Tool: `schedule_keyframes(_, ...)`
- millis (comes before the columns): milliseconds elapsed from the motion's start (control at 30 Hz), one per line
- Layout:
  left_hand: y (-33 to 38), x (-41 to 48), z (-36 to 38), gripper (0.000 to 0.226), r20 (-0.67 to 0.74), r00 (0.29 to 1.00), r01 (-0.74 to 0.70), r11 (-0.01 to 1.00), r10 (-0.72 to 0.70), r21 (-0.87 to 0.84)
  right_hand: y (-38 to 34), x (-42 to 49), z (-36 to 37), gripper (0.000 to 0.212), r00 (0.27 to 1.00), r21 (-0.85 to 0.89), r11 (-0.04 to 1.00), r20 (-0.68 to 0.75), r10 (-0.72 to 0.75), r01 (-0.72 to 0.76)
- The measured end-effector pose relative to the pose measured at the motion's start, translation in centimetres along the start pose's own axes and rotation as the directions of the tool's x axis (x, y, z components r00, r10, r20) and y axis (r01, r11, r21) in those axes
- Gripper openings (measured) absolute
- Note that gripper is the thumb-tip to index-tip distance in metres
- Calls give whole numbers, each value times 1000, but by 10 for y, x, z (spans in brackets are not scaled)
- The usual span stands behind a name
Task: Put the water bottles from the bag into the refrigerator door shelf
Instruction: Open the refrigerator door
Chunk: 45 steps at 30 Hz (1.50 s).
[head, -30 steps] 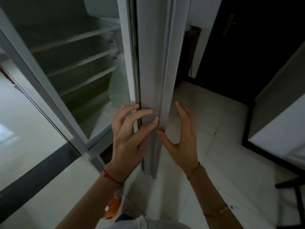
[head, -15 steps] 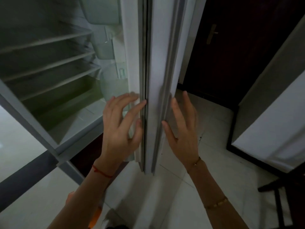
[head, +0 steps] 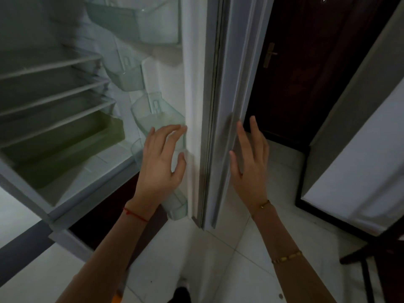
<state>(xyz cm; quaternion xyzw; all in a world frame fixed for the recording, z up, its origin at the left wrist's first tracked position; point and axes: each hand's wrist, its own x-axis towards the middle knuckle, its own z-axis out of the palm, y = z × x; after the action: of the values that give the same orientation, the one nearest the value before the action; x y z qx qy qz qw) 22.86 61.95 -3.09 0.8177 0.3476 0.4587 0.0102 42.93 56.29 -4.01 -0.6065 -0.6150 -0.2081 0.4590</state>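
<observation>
The refrigerator door point(head: 220, 101) stands open, edge-on to me. My left hand point(head: 162, 162) rests with spread fingers on the door's inner edge, in front of a clear door shelf point(head: 157, 115). On the door's outer side, my right hand point(head: 249, 165) is flat with fingers apart. Neither hand holds anything. More clear door shelves point(head: 129, 77) sit higher up, and the lowest one point(head: 177, 206) shows below my left wrist. No water bottles and no bag are in view.
The fridge interior point(head: 54, 101) shows wire shelves and a greenish drawer point(head: 65, 147). A dark wooden door point(head: 306, 68) with a handle is behind. A grey-and-white cabinet point(head: 360, 149) stands at right, a dark chair leg point(head: 367, 250) at lower right. Pale floor tiles point(head: 218, 270) lie below.
The door has swung further open, showing the door shelves. Both hands have loosened from the door's edge, with fingers spread wider. My view has shifted up and right.
</observation>
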Motion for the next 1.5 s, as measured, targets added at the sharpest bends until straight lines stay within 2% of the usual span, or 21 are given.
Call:
schedule_keyframes(233,-3,31,48,50,-2,993,-122,992,122,20,48,19,2,57,992,-14,992,18,123,-123)
schedule_keyframes(467,-2,71,98,48,-92,967,-230,970,237,85,104,43,14,61,989,65,988,57,134,-138)
schedule_keyframes(633,0,96,133,45,-109,960,-247,964,257,94,138,65,31,60,984,105,980,57,166,-172)
schedule_keyframes(1200,22,176,251,46,-238,969,-33,993,59,111,247,154,87,53,962,221,939,127,241,-264)
schedule_keyframes(1333,18,193,275,48,-237,970,-14,989,48,145,265,172,106,53,953,286,911,152,262,-297)
schedule_keyframes(1500,13,214,302,48,-216,976,12,980,32,201,292,197,127,51,958,356,894,189,217,-273)
